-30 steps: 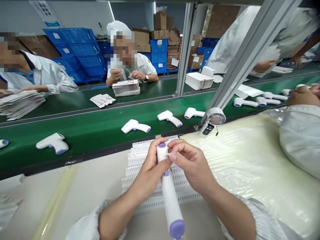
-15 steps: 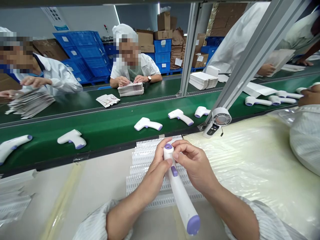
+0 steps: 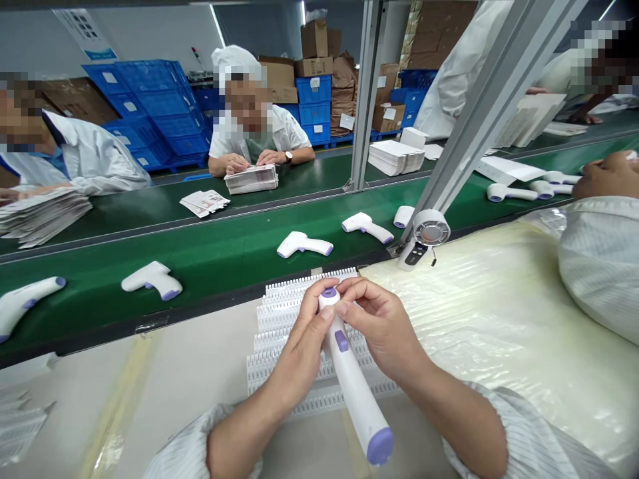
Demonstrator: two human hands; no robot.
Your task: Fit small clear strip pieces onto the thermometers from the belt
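Note:
Both my hands hold a white infrared thermometer (image 3: 353,386) with purple end caps and a purple button, its head up and its long handle slanting down towards me. My left hand (image 3: 299,339) wraps the upper body, with the thumb near the purple-ringed head. My right hand (image 3: 379,326) pinches the top from the other side, fingertips against it. Beneath my hands lies a white slatted plastic conveyor chain section (image 3: 279,339), not touched by the thermometer.
A green conveyor belt (image 3: 219,273) carries several white thermometers, such as one (image 3: 304,245). A small fan (image 3: 429,229) stands at its edge. Plastic-covered padding (image 3: 489,313) lies to my right. A co-worker's hand (image 3: 612,174) is at the right; beyond are co-workers, paper stacks and blue crates.
The thermometer's lower end has swung to the right since a second ago. The thermometers on the belt have shifted to the right towards the fan. My grip looks unchanged.

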